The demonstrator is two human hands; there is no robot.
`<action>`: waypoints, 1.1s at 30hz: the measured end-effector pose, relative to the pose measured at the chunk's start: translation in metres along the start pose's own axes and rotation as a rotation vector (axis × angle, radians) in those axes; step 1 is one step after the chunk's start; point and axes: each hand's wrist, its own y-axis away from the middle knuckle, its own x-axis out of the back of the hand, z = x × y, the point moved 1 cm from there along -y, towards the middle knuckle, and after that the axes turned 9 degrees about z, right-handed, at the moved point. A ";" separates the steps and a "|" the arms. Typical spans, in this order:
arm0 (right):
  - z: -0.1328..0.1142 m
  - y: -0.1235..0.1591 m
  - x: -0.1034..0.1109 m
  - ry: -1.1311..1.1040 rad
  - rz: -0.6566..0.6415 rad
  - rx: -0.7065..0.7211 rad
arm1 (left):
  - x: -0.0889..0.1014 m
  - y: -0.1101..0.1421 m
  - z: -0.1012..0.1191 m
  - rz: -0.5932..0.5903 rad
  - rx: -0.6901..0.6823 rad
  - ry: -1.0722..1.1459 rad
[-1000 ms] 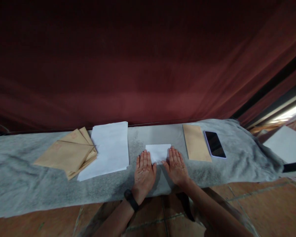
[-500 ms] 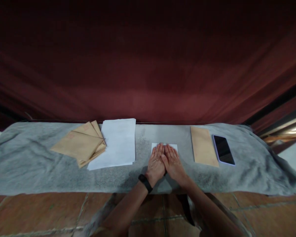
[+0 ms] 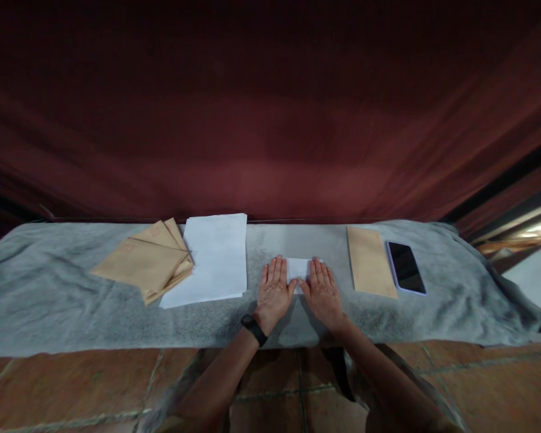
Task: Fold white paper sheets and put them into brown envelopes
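Observation:
A small white piece of paper [image 3: 299, 267], seemingly folded, lies flat on the grey cloth in front of me. Over its left end my left hand [image 3: 273, 291] rests palm down, fingers stretched out, with a black band on the wrist. My right hand [image 3: 323, 294] lies flat across the right end, its fingers also extended. The thumbs point inward at the paper's near edge, almost meeting. Parts of both ends are hidden under the hands.
Left of my hands sits a stack of white sheets [image 3: 216, 255], overlapped by several brown envelopes [image 3: 151, 261]. One brown envelope [image 3: 372, 261] lies to the right, beside a phone [image 3: 406, 267]. The grey cloth [image 3: 54, 300] covers the surface; a dark red curtain [image 3: 252, 150] hangs behind.
My hands have slid apart, from side by side at the paper's middle out to its two ends. The paper's middle now shows between them.

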 end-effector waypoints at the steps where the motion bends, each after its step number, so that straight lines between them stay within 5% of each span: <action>1: 0.001 0.000 0.001 0.009 -0.001 -0.007 | 0.000 0.000 0.000 0.005 0.005 0.000; 21: 0.022 0.005 0.013 0.093 0.000 -0.126 | 0.004 -0.001 0.003 0.039 0.011 0.008; 29: -0.011 -0.002 0.015 -0.201 -0.119 0.124 | 0.004 -0.001 0.001 -0.017 -0.018 -0.020; 33: -0.019 0.003 0.009 -0.183 -0.106 0.088 | 0.005 -0.001 0.000 -0.012 -0.022 -0.032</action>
